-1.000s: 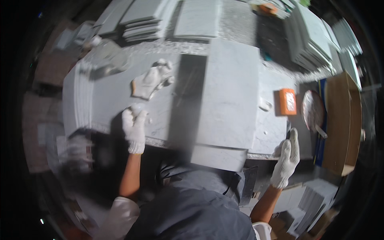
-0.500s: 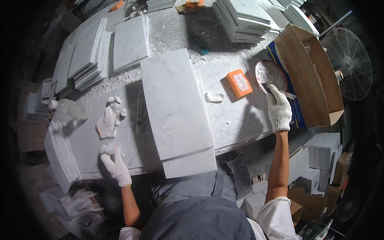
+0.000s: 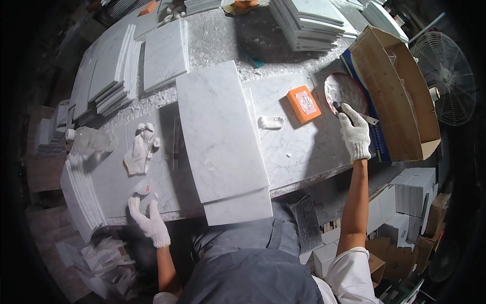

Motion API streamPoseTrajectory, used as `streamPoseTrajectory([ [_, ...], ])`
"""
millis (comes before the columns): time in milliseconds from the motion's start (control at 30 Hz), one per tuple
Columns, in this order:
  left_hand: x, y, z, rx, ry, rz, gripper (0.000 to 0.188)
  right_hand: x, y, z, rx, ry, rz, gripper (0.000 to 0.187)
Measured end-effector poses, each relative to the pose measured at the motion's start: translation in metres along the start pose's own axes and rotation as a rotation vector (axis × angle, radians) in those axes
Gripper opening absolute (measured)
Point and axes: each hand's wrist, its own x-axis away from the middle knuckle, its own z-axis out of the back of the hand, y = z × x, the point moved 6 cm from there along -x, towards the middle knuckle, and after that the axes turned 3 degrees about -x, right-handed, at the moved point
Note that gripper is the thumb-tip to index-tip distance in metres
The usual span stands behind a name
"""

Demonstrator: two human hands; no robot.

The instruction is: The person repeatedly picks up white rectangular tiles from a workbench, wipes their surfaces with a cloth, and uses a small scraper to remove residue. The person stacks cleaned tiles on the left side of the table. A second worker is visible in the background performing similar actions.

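Near the table's front left edge, my left hand (image 3: 150, 223), in a white knit glove, is open with thumb and fingers apart. Just beyond its fingertips lies a small, clear, round piece with red marks (image 3: 143, 188). My right hand (image 3: 356, 136), gloved alike, is closed on a thin tool with a dark end (image 3: 336, 105); a pale flat strip shows beside the fingers, and the grip hides the rest. That hand is at the near rim of a red-rimmed round bowl of white paste (image 3: 346, 90). Between my hands, a marble tile (image 3: 223, 137) overlies another tile.
An orange box (image 3: 304, 104) and a white block (image 3: 272, 122) lie right of the tiles. A spare glove (image 3: 139, 149) and clear bottle (image 3: 93, 140) are at left. Tile stacks (image 3: 309, 25) stand farther back. A cardboard box (image 3: 397, 96) and fan (image 3: 445, 78) flank the bowl.
My left hand has drawn back toward me, off the clear round piece, which now shows uncovered. My right hand has shifted slightly nearer me at the bowl's rim, still gripping the tool.
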Motion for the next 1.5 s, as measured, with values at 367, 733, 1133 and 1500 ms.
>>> streamPoseTrajectory([
  [367, 0.033, 0.097, -0.006, -0.001, 0.011, -0.401, 0.051, 0.056, -0.073, -0.029, -0.342, -0.211, 0.040, 0.039],
  [733, 0.042, 0.182, -0.061, 0.160, -0.330, -0.735, 0.056, 0.171, -0.169, -0.127, -0.113, -0.694, 0.329, 0.037],
  [1133, 0.043, 0.175, -0.065, 0.147, -0.351, -0.727, 0.057, 0.184, -0.193, -0.138, 0.133, -0.597, 0.600, 0.039],
  [1500, 0.008, 0.194, -0.096, 0.020, -0.429, -0.743, 0.074, 0.177, -0.149, -0.115, -0.154, -0.471, 0.377, 0.041],
])
